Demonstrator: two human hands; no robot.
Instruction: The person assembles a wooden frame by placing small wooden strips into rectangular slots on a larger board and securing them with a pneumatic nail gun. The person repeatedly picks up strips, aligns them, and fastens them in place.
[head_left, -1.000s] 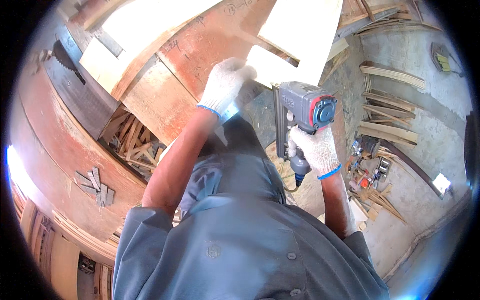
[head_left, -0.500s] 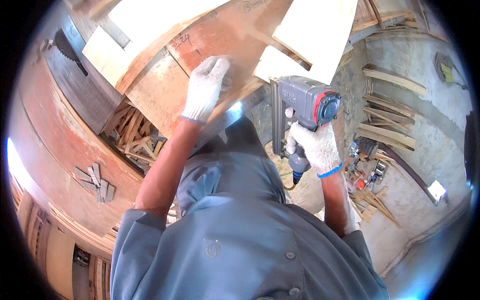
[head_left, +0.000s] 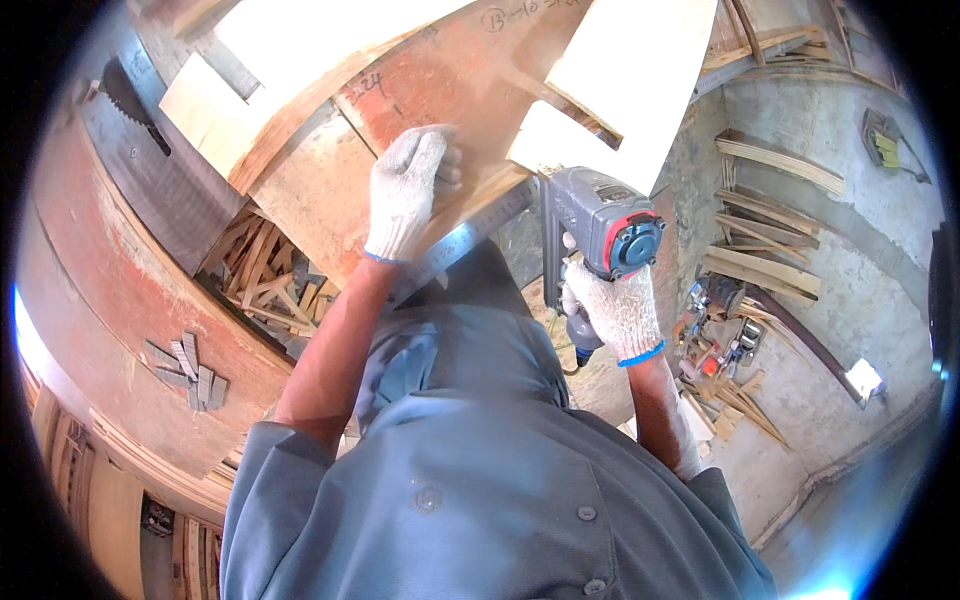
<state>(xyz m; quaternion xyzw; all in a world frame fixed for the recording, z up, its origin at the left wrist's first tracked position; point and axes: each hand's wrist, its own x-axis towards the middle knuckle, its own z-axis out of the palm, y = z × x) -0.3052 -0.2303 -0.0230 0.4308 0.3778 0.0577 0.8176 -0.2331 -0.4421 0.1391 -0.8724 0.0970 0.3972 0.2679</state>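
Note:
My right hand (head_left: 622,318), in a white knitted glove with a blue cuff, grips the handle of a grey nail gun (head_left: 597,212) with a red-ringed round cap. The gun's nose end reaches the near edge of a brightly lit pale wooden frame (head_left: 640,70) on the bench; whether they touch I cannot tell. My left hand (head_left: 403,195), gloved alike, rests on the reddish-brown bench top (head_left: 450,100) near its front edge. Its fingers are curled, and what lies within them, if anything, is hidden.
A toothed saw blade (head_left: 128,98) stands at the far left. Nail strips (head_left: 190,370) lie on the reddish board there. Wood offcuts (head_left: 268,268) fill a gap beside the bench. A metal rail (head_left: 455,245) runs along its front. Tools and scraps (head_left: 722,335) litter the right-hand floor.
The nail gun and my right hand have shifted a little left and nearer to me. My left hand has moved slightly left and nearer, its fingers still curled.

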